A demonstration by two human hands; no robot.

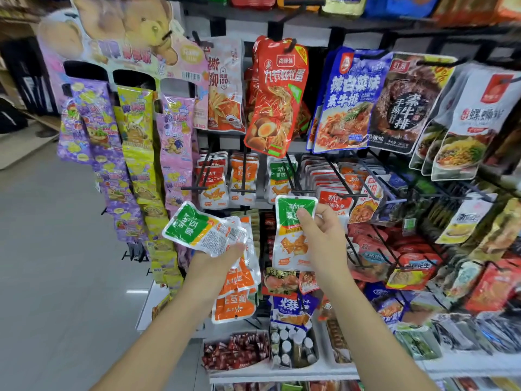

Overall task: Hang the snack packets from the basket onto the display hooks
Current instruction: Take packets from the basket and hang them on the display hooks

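Head: L fingers (238, 246) grip pkts (194, 230), R fingers (304, 220) pinch pkt (293, 246) at rack (244, 170), grey floor (56, 249).

single packet (293, 235) in right hand (320, 238) | packet bundle (197, 230) in left hand (222, 259), left of it | hooked packets (242, 179) just above both hands | hanging strips (138, 153) left of left hand | bottles (287, 344) below, between the forearms
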